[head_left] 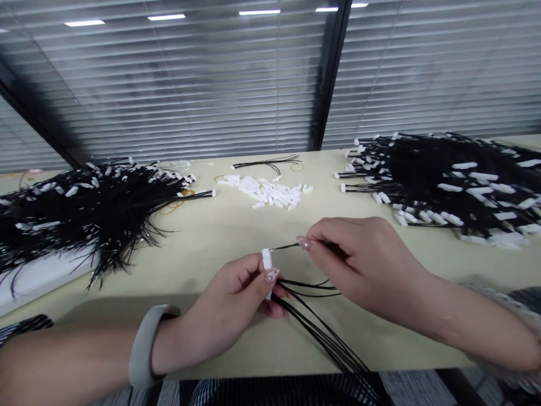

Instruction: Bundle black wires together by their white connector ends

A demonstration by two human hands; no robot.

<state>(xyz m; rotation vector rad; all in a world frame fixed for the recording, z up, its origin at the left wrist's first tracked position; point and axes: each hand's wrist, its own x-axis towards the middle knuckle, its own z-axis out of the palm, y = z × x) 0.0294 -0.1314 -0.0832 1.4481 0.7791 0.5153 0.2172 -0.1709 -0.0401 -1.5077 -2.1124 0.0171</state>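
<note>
My left hand [236, 299] is closed around a white plastic connector housing [267, 259], pinched upright between thumb and fingers. Several black wires [325, 332] run from the housing down to the right, over the table's front edge. My right hand [359, 265] pinches a single black wire [287, 246] between thumb and forefinger. That wire's tip is at the upper end of the housing; whether it is inside or only touching I cannot tell. The right hand's other fingers are curled and partly hidden.
A pile of loose white connector housings [270, 192] lies at the back centre, before a small wire bundle [262, 163]. Large heaps of black wires with white connectors lie left [93, 208] and right [439, 180]. A white box [51, 270] sits under the left heap. Window blinds [203, 84] rise behind the table.
</note>
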